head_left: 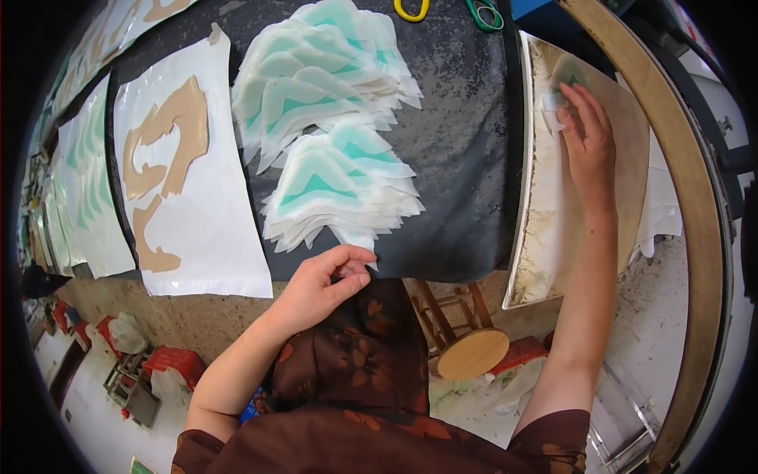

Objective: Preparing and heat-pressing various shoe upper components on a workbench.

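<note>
My left hand [316, 286] is at the table's near edge, its fingers curled and closed on the pale tail of a thin translucent white-and-green cut piece [357, 237]. That piece belongs to a fanned pile [324, 186] of similar curved pieces, just beyond the hand. At the right, my right hand [592, 154] is over a cream, brown-stained board [545, 213]. Its thumb and fingertips are closed around a small translucent piece [552, 103] with a dark green patch, near the board's far left part. My fingers partly cover this piece.
A bigger fanned pile [316, 87] lies farther back on the black table cover [462, 174]. To the left, a white sheet [209, 237] carries tan cut shapes [185, 138]. Yellow-handled [411, 11] and green-handled [485, 14] tools lie at the far edge. A wooden stool [472, 353] stands below.
</note>
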A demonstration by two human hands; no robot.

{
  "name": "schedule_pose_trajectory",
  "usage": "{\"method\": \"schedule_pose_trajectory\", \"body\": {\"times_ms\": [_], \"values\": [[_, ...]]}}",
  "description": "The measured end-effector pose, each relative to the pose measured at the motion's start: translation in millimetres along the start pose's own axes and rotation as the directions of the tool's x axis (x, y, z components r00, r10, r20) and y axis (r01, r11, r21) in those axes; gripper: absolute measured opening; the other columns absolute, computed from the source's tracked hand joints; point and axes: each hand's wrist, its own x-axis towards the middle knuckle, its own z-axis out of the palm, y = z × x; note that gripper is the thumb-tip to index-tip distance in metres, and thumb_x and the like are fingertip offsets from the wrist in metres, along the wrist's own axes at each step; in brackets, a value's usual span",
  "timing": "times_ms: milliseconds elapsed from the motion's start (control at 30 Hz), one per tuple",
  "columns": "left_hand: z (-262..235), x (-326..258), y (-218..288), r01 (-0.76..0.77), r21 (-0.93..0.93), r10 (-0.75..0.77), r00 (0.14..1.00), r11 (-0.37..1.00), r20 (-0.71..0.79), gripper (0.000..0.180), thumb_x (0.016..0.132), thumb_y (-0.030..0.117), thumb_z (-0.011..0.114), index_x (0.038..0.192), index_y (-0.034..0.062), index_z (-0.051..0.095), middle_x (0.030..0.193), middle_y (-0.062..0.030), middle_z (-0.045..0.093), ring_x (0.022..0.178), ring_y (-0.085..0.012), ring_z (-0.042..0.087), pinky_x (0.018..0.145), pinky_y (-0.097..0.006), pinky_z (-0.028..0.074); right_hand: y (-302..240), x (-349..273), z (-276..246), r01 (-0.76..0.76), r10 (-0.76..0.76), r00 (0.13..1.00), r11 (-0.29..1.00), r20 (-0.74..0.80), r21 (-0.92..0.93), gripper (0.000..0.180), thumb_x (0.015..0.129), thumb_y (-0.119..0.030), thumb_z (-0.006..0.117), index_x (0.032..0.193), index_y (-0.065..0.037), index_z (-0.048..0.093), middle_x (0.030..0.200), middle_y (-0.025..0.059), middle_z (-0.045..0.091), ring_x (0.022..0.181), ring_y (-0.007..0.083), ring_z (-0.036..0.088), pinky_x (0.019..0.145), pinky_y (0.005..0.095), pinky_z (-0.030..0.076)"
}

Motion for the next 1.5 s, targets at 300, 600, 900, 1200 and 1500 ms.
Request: {"method": "schedule_pose_trajectory", "body": {"times_ms": [300,600,900,1200,1500], "values": [[-5.1,0.0,0.2,0.002,-0.007,-0.002,1.000,1.000,-0.026,0.026,0.096,0.008,0.061,0.121,0.0004,0.058,0.098,0.0011,0.061,0.092,-0.0065,0.056,0.086,-0.022,0.046,-1.1,-1.7,-0.3,-0.014,0.014,1.000,1.000,0.009,0.016,0.029,0.094,-0.015,0.063,0.123,-0.010,0.065,0.127,0.0141,0.060,0.104,0.0269,0.064,0.088,0.0337,0.052],[-12.5,-4.1,1.0,-0.014,-0.040,0.011,0.997,0.999,-0.071,0.024,0.096,0.009,0.062,0.119,0.0016,0.060,0.097,0.0019,0.061,0.092,-0.0057,0.055,0.085,-0.021,0.046,-11.5,-0.8,0.5,-0.013,0.014,0.999,0.999,0.029,-0.047,0.039,0.088,-0.021,0.070,0.124,-0.009,0.063,0.129,0.0158,0.059,0.118,0.0318,0.057,0.102,0.0383,0.044],[-35.9,-17.3,-2.9,-0.109,-0.037,0.097,0.964,0.993,-0.249,0.022,0.094,0.008,0.063,0.116,0.0017,0.062,0.096,0.0013,0.062,0.088,-0.0061,0.056,0.082,-0.022,0.046,-22.0,-2.1,-6.7,-0.074,0.080,0.993,0.995,0.091,-0.071,0.046,0.089,-0.019,0.070,0.133,-0.011,0.057,0.139,0.0146,0.052,0.128,0.0289,0.050,0.108,0.0362,0.038],[-73.6,4.5,-10.4,-0.006,0.702,0.539,0.647,0.712,-0.540,0.041,0.078,0.018,0.075,0.115,0.0068,0.064,0.105,-0.0106,0.063,0.097,-0.0274,0.059,0.084,-0.035,0.048,-151.8,-20.6,17.0,-0.368,0.248,0.925,0.778,0.289,0.510,0.027,0.091,-0.008,0.065,0.118,-0.006,0.065,0.106,0.0029,0.063,0.095,0.0108,0.057,0.085,0.0253,0.048],[-59.3,27.1,-28.6,0.080,0.745,0.541,0.636,0.663,-0.550,0.058,0.071,0.021,0.077,0.126,0.0136,0.058,0.111,-0.0093,0.059,0.103,-0.0297,0.054,0.091,-0.040,0.039,-232.6,-49.7,115.9,-0.495,0.310,0.820,0.807,0.482,0.323,0.028,0.082,-0.017,0.067,0.107,-0.005,0.064,0.097,0.0111,0.065,0.083,0.0251,0.063,0.077,0.0369,0.051]]}}
